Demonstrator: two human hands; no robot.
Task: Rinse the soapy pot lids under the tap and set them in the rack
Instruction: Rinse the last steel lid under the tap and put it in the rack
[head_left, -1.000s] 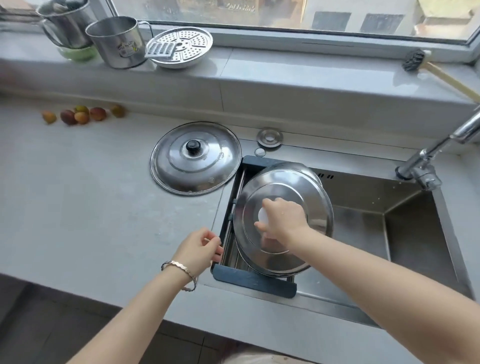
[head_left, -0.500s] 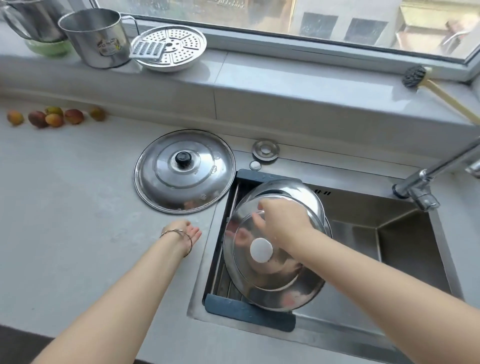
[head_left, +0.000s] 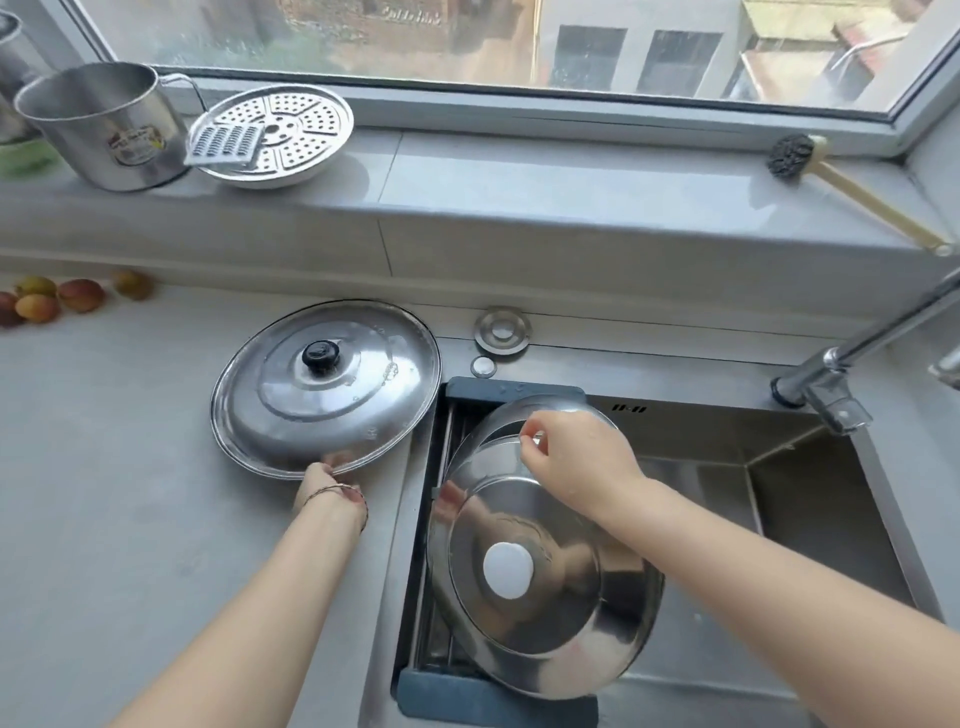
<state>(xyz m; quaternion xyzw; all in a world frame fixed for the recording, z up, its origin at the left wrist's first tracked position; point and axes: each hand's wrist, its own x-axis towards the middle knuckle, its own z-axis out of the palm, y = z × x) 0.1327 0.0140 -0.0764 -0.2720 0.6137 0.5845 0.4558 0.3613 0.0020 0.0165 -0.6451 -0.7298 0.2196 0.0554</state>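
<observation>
A large steel lid with a black knob (head_left: 332, 387) lies on the counter left of the sink. My left hand (head_left: 327, 480) grips its near rim. In the dark-framed rack (head_left: 498, 696) across the sink's left end, a steel lid with a white knob (head_left: 545, 582) leans against another steel lid (head_left: 498, 421) behind it. My right hand (head_left: 576, 449) holds the top edge of the white-knob lid with curled fingers.
The tap (head_left: 852, 364) stands at the sink's back right, with no water visible. On the sill sit a steel mug (head_left: 104, 124), a perforated steamer plate (head_left: 280, 135) and a brush (head_left: 852, 192). Several fruits (head_left: 57, 301) lie at the far left. A drain cover (head_left: 502, 331) lies behind the sink.
My left hand moved from the rack's edge across the counter to the black-knob lid's rim. My right hand lowered the white-knob lid into the rack and shifted to its top edge.
</observation>
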